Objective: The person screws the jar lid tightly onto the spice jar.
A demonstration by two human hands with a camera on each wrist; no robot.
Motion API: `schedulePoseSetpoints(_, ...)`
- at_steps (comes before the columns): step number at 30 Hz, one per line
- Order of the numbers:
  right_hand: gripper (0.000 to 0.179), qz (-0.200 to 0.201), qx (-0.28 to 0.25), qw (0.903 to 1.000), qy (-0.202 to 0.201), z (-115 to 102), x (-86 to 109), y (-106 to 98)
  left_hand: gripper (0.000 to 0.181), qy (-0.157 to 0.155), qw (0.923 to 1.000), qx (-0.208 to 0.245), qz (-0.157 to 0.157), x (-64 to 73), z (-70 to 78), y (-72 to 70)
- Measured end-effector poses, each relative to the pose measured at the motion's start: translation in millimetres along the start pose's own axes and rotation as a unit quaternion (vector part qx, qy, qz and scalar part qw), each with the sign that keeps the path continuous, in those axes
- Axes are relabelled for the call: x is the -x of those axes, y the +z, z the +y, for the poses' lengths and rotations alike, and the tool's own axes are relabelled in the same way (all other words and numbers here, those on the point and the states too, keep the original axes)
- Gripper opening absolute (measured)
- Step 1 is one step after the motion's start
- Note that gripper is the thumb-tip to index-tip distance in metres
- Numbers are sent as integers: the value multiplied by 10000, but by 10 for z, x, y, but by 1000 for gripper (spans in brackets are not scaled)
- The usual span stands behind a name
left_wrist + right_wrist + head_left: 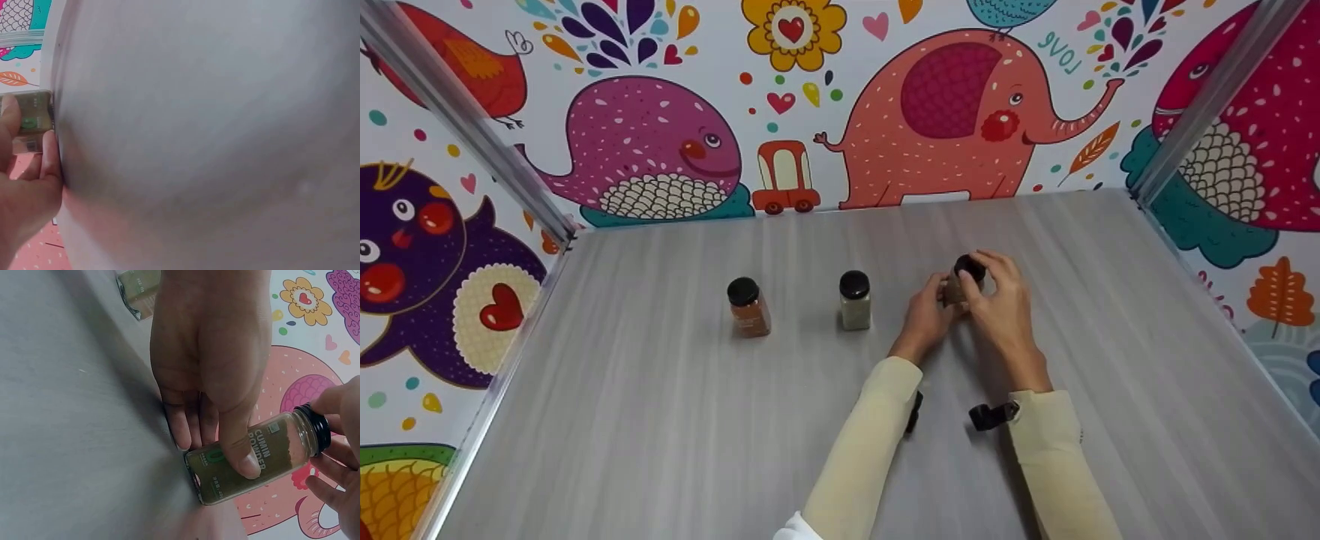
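A glass jar of cumin powder (273, 455) with a brown-green filling stands on the table, right of centre in the head view. My left hand (926, 319) holds its body low down, thumb across the label in the right wrist view. Around the black lid (316, 430) curl the fingers and thumb of my right hand (1006, 307). In the left wrist view, only the jar's lower part (36, 112) and part of the left hand show at the left edge; the lid is out of frame.
Left of the hands stands a black-capped jar of pale greenish contents (855, 311). Farther left is another black-capped jar with reddish-brown contents (751, 319). The grey table (660, 435) meets printed walls (802, 90) at the back and sides.
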State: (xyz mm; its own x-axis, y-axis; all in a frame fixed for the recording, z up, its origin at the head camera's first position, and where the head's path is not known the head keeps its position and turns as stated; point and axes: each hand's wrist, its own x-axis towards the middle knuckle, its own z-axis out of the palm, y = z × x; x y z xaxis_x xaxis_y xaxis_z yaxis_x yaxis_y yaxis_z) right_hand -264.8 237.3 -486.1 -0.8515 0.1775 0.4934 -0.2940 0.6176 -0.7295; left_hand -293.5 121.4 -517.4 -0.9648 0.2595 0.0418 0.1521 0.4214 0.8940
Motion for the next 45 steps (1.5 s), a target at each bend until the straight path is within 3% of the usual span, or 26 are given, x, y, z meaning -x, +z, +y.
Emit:
schedulePoseSetpoints(17,36,-35,-1,10000,79,25,11,-3,40,-38,10000,34,-15,7,-7,10)
schedulePoseSetpoints(31,33,-97,-105,9999,-56,31,2,-4,40,231,9995,-215,-5,-12,-16,-7)
schedulePoseSetpoints(39,35,-119,-154,9998,41,34,3,-5,43,-7,9999,-141,-35,-4,-19,1)
schedulePoseSetpoints(45,33,-162,-200,9997,11,27,-6,-12,41,33,10000,-52,-28,2,-15,-12)
